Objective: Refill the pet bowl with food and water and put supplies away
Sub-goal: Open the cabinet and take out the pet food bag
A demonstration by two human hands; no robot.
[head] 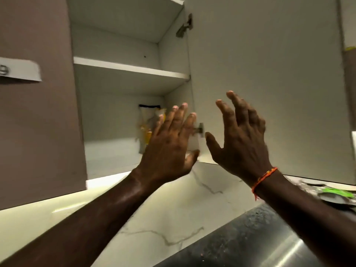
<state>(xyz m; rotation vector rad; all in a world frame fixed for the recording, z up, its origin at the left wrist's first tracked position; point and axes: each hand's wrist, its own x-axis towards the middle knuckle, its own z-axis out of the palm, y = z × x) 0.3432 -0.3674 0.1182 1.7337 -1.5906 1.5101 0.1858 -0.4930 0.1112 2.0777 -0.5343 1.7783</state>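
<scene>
A white wall cabinet stands open above the counter. On its bottom shelf, at the back right, stands a white and yellow food bag with a dark top edge, partly hidden by my left hand. My left hand is raised in front of the bag with fingers straight and spread, holding nothing. My right hand is up beside it, fingers spread, in front of the inner face of the open cabinet door. An orange thread circles my right wrist.
The middle shelf of the cabinet holds nothing visible. A brown closed door with a grey label hangs at the left. Below are a marble backsplash, a dark speckled counter and blurred green and grey items at the right.
</scene>
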